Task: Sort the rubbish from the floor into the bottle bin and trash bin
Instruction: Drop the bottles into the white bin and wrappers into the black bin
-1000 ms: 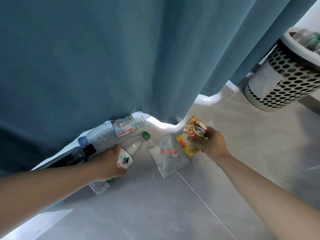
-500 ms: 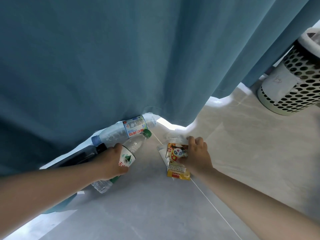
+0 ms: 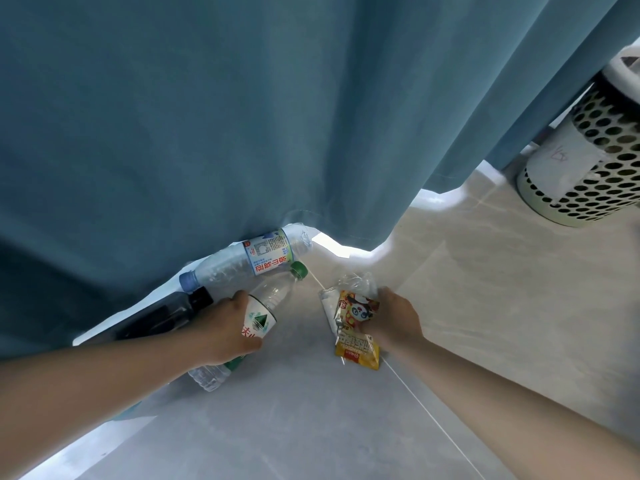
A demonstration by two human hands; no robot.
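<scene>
My left hand point(image 3: 221, 332) is closed around a clear green-capped bottle point(image 3: 273, 297) with a red and white label, just above the floor. Behind it a blue-capped clear bottle point(image 3: 249, 263) lies on the floor at the curtain's hem, and a dark bottle point(image 3: 166, 315) lies to its left. My right hand point(image 3: 398, 318) grips a yellow snack wrapper point(image 3: 356, 341) together with a crumpled clear plastic bag point(image 3: 349, 289). A perforated white bin point(image 3: 595, 168) with a paper label stands at the far right.
A teal curtain point(image 3: 242, 116) hangs across the top and left, its hem touching the bottles. The floor point(image 3: 311, 427) is grey tile with a thin grout line running to the lower right.
My right hand carried the yellow wrapper leftwards over the clear plastic bag and gathered the bag up with it. My left hand kept its hold on the green-capped bottle.
</scene>
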